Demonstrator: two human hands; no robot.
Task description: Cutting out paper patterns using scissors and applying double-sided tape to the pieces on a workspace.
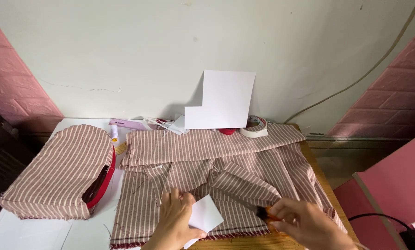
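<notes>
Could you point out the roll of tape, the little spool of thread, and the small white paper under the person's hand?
Roll of tape (255, 128), head view, on its white outer band.
Spool of thread (114, 133), head view, on its pale side.
Small white paper (206, 215), head view, on its bare middle.

I see the striped fabric (226, 159) as dusty pink with thin white stripes, its bottom edge fraying dark red. Left of it, a folded fabric piece (61, 171) carries the same pink-and-white stripes over a red rim. On the fabric, the small paper piece (205, 216) is plain white. Right of that, the tool (267, 214) shows orange and black. Behind the fabric, a large white card (223, 99), a white tape roll (256, 126), a lilac case (128, 123). The counter (258, 241) shows wood-brown.
</notes>
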